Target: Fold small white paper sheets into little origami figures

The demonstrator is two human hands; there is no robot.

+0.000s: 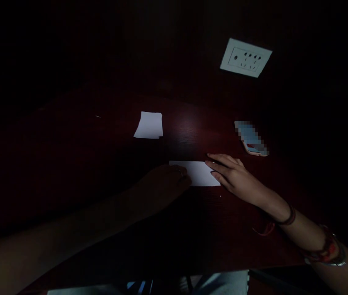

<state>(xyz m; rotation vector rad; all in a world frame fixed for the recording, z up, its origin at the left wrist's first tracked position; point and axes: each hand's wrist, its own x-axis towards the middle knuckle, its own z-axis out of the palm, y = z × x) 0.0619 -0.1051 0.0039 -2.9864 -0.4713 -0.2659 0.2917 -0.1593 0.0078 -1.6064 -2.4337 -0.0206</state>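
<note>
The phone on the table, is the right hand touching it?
No, the right hand rests on the white paper, apart from the phone.

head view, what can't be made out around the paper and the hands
Left hand: head view, deep shadow hides its fingers and grip.
Paper: both ends covered, by the left hand and the right hand.
Phone: screen blurred.
Table: far side lost in darkness.

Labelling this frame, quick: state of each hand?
Left hand: on left end of the white paper; too dark to tell open or closed.
Right hand: open, fingers flat on its right end.
</note>
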